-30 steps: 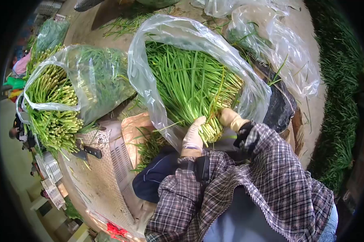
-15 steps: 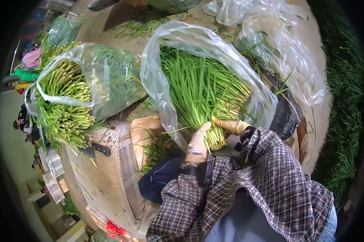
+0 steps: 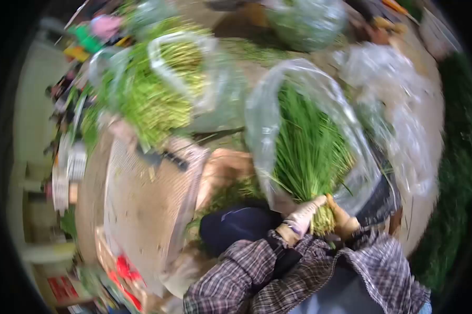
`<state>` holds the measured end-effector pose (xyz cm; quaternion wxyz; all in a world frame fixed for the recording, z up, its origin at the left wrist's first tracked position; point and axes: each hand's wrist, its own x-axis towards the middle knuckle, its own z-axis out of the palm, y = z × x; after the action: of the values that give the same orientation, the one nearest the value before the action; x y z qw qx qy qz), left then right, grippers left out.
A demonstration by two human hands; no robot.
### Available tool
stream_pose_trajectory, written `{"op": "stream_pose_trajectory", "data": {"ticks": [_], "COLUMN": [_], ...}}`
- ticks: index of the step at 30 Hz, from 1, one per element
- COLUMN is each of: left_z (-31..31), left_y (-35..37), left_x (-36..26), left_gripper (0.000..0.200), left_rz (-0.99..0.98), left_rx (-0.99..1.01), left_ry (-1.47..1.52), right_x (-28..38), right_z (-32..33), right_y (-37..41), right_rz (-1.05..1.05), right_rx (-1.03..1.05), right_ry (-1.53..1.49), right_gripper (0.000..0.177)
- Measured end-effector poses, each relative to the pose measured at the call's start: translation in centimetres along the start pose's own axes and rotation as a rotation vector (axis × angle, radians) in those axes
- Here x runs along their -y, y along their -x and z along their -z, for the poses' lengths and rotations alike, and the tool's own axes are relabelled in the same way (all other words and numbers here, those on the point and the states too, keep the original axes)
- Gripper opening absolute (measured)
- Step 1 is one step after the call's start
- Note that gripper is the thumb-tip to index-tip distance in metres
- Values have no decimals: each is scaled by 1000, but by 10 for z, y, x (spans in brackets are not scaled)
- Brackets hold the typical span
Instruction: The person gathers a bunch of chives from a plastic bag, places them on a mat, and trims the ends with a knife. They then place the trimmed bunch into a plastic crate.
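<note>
A bundle of long green stalks [image 3: 309, 152] lies inside a clear plastic bag [image 3: 262, 120], cut ends toward me. My left hand [image 3: 301, 220], in a pale glove, grips the cut ends from the left. On the right side of the same ends my right hand [image 3: 343, 219], also gloved, is closed. Both plaid sleeves [image 3: 319, 272] fill the lower frame. The picture is blurred by head motion.
A second clear bag of green stalks [image 3: 168, 83] lies to the upper left. A knife [image 3: 165, 157] rests on a perforated pale surface [image 3: 147, 209]. Empty plastic bags [image 3: 403, 120] lie on the right, greenery [image 3: 456, 172] beyond them. Another filled bag [image 3: 304, 21] sits at the top.
The view has swung, so everything sits lower and further right and is blurred. Both hands stay closed on the bundle's cut ends, now closer together.
</note>
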<state>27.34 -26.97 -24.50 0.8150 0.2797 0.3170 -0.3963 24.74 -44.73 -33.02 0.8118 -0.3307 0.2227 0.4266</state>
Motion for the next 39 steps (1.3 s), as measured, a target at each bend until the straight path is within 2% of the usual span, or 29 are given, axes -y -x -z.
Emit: {"op": "stream_pose_trajectory", "data": {"ticks": [1, 3, 5, 7, 8, 9, 11, 12, 13, 15, 16, 18, 19, 20, 22, 23, 24, 26, 27, 28, 29, 31, 33, 35, 37, 38, 39], "left_z": [2, -23, -25, -22, -20, -23, -20, -34, -29, -42, -43, -39, -32, -26, -10, -2, 9, 35, 50, 81, 82, 150, 194, 219, 236, 242, 254], "left_y": [0, 38, 37, 35, 31, 43, 47, 109, 103, 177, 203, 258, 280, 296, 329, 349, 366, 388, 392, 381, 407, 371, 349, 343, 339, 335, 327], "left_x": [3, -11, -4, 4, 12, 11, 18, -1, 4, -1, -7, -17, -18, -16, -17, -18, -22, -30, -37, -50, -44, -71, -85, -87, -95, -97, -95], "left_gripper": [34, 38, 41, 43, 46, 46, 46, 46, 53, 58, 57, 58, 58, 60, 66, 59, 54, 46, 43, 45, 50, 45, 52, 64, 76, 85, 87], "left_rz": [-23, -123, -330, -408, -447, -386, -571, -520, -565, -972, -865, -959, -997, -1165, -1342, -1348, -1365, -1502, -1630, -1662, -1671, -1431, -1283, -1168, -1042, -1082, -1038], "left_rx": [-2, 7, 120, 263, 218, 95, 203, 35, 76, 249, 194, 224, 238, 107, 86, 83, -6, -79, -66, -111, -142, -138, -35, 103, 234, 258, 349], "left_ry": [-22, -169, -207, -200, -214, -336, -345, -570, -615, -440, -487, -522, -535, -551, -437, -397, -423, -384, -320, -299, -237, -95, 103, 324, 535, 511, 631], "right_x": [10, 20, 45, 36, 28, 30, 30, 25, 23, 24, 23, 28, 27, 26, 24, 25, 23, 14, 3, 1, -3, -16, -41, -73, -93, -96, -97], "right_z": [-28, -35, -112, -84, -93, -105, -123, -126, -140, -138, -187, -228, -250, -274, -345, -377, -398, -455, -496, -525, -550, -586, -599, -596, -592, -582, -583], "right_y": [22, 31, 62, 60, 64, 81, 95, 97, 108, 111, 127, 127, 129, 131, 135, 130, 115, 104, 106, 94, 77, 24, -38, -96, -119, -151, -146], "right_rz": [-213, -132, 59, 110, 126, 46, 161, 206, 216, 428, 523, 821, 858, 898, 760, 683, 739, 706, 620, 613, 599, 574, 362, 513, 405, 363, 391], "right_rx": [8, 37, -59, 3, 82, 45, -18, 48, 49, 72, -48, 66, 152, 241, 479, 597, 669, 824, 913, 973, 1031, 1153, 1056, 699, 888, 951, 975], "right_ry": [-387, -330, -76, -9, -40, 17, 185, 193, 227, 473, 619, 969, 1060, 1141, 1138, 1129, 1177, 1231, 1234, 1363, 1492, 1689, 1861, 2223, 2305, 2159, 2242], "right_gripper": [54, 61, 65, 70, 70, 70, 72, 69, 72, 78, 86, 76, 78, 81, 101, 113, 111, 108, 106, 106, 106, 106, 105, 114, 120, 125, 126]}}
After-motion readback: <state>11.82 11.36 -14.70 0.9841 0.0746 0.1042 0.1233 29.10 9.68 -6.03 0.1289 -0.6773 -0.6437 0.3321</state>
